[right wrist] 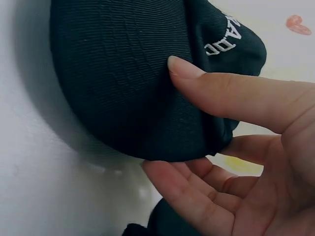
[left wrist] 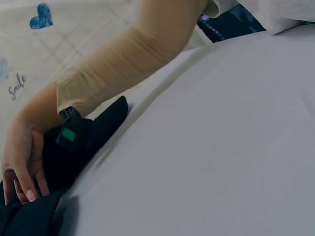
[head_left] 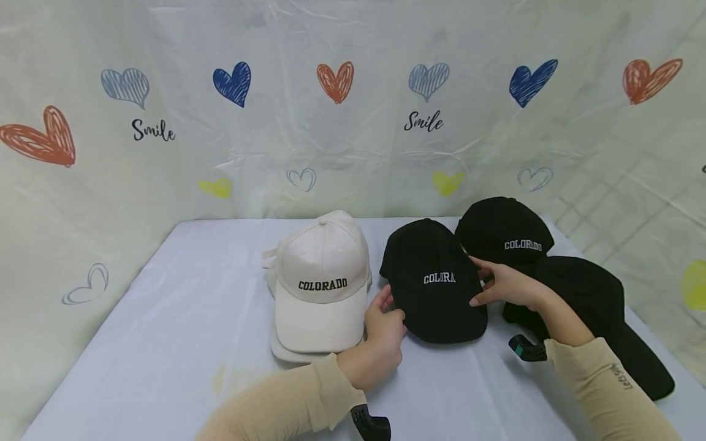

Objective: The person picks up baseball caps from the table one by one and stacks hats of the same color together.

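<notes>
The black cap [head_left: 430, 306] is between the two hands, above the middle-right of the white-covered surface [head_left: 165, 343], its brim [right wrist: 118, 88] turned toward the person. The right hand [head_left: 510, 286] has its grip drawn into a light pinch on the brim's side edge: the thumb [right wrist: 211, 91] presses the upper face and the fingers lie beneath. The left hand [head_left: 383, 331] meets the cap's opposite edge, thumb and fingers close together; its fingertips are partly hidden there, so I cannot tell whether that grip has hold of the cap or merely steadies it.

The main risk, I judge, is a lopsided hold. With the right hand pinching so near the edge, a slackened thumb could let the brim slip and the cap tip toward that side; if both hands squeeze inward, the soft crown could buckle. Space is tight as well. The left hand is just beside the stacked white caps [head_left: 322, 318], so a swing of its wrist or knuckles could push the pile askew. The right forearm reaches across the black cap with its brim pointing outward [head_left: 584, 294], and a low sleeve could drag it. The rear black cap [head_left: 499, 226] is close enough to be nudged too.
</notes>
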`<state>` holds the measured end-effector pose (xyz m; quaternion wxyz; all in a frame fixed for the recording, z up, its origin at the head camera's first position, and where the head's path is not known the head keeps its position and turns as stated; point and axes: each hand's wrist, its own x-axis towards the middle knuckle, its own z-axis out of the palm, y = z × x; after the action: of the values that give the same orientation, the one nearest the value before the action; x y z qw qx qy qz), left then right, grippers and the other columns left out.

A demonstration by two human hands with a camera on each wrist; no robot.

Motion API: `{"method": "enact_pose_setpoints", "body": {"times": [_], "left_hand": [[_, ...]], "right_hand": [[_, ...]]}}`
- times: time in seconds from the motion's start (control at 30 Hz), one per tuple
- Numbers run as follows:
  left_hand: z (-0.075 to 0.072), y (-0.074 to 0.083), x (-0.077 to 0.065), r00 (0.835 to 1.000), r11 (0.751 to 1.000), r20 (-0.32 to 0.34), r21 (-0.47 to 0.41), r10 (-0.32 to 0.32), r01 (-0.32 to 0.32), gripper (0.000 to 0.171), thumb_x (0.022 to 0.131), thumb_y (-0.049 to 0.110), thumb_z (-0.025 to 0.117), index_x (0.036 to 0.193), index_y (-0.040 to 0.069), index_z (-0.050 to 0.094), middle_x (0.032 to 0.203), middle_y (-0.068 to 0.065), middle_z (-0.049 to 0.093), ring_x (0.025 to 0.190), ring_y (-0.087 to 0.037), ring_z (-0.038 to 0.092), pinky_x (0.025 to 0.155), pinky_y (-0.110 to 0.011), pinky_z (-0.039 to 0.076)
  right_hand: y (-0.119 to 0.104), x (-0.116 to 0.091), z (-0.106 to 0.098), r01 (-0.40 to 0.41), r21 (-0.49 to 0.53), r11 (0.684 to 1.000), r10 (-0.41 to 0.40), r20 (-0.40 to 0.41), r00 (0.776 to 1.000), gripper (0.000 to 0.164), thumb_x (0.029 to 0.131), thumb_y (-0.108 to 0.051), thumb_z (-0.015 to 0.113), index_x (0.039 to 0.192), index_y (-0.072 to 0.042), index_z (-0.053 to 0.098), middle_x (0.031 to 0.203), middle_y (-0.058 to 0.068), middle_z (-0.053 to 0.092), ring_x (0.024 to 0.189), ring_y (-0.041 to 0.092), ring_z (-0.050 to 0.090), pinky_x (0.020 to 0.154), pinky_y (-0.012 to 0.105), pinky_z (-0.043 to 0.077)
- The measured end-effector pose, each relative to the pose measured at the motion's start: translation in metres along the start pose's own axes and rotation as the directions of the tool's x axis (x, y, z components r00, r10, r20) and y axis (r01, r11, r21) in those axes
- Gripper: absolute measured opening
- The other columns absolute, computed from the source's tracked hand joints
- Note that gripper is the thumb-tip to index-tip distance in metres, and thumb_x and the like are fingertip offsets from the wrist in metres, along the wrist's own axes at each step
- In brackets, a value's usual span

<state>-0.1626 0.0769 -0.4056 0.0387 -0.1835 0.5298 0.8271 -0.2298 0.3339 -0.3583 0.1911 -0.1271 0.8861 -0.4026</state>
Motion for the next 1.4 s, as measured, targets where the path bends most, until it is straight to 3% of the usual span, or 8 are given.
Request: {"method": "enact_pose_setpoints", "body": {"times": [0.2,0.37,0.5,0.73,0.97,1.07,1.23,1.4], "left_hand": [[-0.008,0.001,-0.003,1.000,1.000,0.018,0.022,-0.018,0.018,0.069,0.082,-0.014,0.048,0.149,0.005,0.052,0.140,-0.016,0.052,0.107,-0.028,0.054,0.071,-0.031,0.047],[-0.014,0.006,-0.007,0.996,0.998,0.065,0.041,-0.057,0.054,0.068,0.085,-0.012,0.047,0.152,0.003,0.047,0.148,-0.019,0.045,0.121,-0.034,0.049,0.088,-0.045,0.051],[-0.017,0.010,-0.008,0.991,0.995,0.111,0.063,-0.078,0.072,0.068,0.086,-0.010,0.049,0.153,0.001,0.044,0.150,-0.021,0.042,0.130,-0.037,0.044,0.100,-0.055,0.048],[-0.021,0.015,-0.007,0.978,0.988,0.189,0.146,-0.084,0.057,0.071,0.085,-0.006,0.051,0.154,-0.008,0.035,0.158,-0.028,0.033,0.138,-0.038,0.044,0.109,-0.057,0.040],[-0.022,0.027,-0.013,0.942,0.946,0.291,0.315,-0.168,0.071,0.081,0.088,0.002,0.057,0.159,-0.008,0.019,0.166,-0.025,0.017,0.151,-0.041,0.020,0.121,-0.057,0.018],[-0.023,0.031,-0.016,0.927,0.928,0.316,0.366,-0.201,0.076,0.083,0.089,0.005,0.059,0.160,-0.007,0.018,0.167,-0.023,0.015,0.152,-0.041,0.016,0.121,-0.058,0.013],[-0.027,0.033,-0.016,0.901,0.918,0.374,0.392,-0.220,0.061,0.084,0.088,0.004,0.059,0.159,-0.010,0.016,0.167,-0.024,0.014,0.152,-0.041,0.017,0.122,-0.055,0.013],[-0.032,0.035,-0.013,0.880,0.878,0.402,0.477,-0.253,0.035,0.082,0.089,0.007,0.061,0.159,-0.008,0.020,0.167,-0.021,0.016,0.151,-0.040,0.022,0.122,-0.053,0.018]], "right_hand": [[-0.002,-0.002,0.007,-0.030,-0.018,0.999,0.031,0.022,0.999,0.107,0.084,-0.009,0.084,0.157,0.014,0.008,0.120,0.027,0.050,0.081,0.023,0.064,0.070,0.032,0.052],[-0.002,-0.003,0.011,-0.067,-0.048,0.997,0.069,0.037,0.997,0.107,0.084,-0.010,0.084,0.156,0.016,0.009,0.122,0.029,0.052,0.080,0.023,0.063,0.073,0.034,0.055],[-0.003,-0.004,0.010,-0.094,-0.079,0.992,0.098,0.041,0.994,0.107,0.084,-0.010,0.084,0.155,0.016,0.010,0.121,0.028,0.052,0.080,0.023,0.062,0.075,0.036,0.056],[-0.003,-0.003,0.011,-0.091,-0.116,0.989,0.098,0.053,0.994,0.106,0.084,-0.010,0.085,0.153,0.019,0.011,0.117,0.027,0.053,0.077,0.023,0.061,0.074,0.037,0.055],[-0.008,-0.003,0.010,-0.111,-0.176,0.978,0.122,0.051,0.991,0.105,0.085,-0.015,0.085,0.153,0.020,0.014,0.116,0.025,0.055,0.073,0.023,0.063,0.071,0.038,0.054],[-0.009,-0.004,0.010,-0.118,-0.187,0.975,0.130,0.049,0.990,0.104,0.085,-0.016,0.085,0.153,0.020,0.014,0.116,0.025,0.055,0.072,0.023,0.065,0.070,0.038,0.055],[-0.011,-0.006,0.012,-0.119,-0.209,0.971,0.129,0.036,0.991,0.102,0.085,-0.018,0.085,0.152,0.019,0.018,0.114,0.022,0.058,0.070,0.023,0.063,0.067,0.039,0.053],[-0.011,-0.005,0.014,-0.117,-0.250,0.961,0.125,0.017,0.992,0.100,0.084,-0.020,0.086,0.152,0.018,0.023,0.112,0.019,0.060,0.068,0.022,0.061,0.065,0.038,0.051]]}}
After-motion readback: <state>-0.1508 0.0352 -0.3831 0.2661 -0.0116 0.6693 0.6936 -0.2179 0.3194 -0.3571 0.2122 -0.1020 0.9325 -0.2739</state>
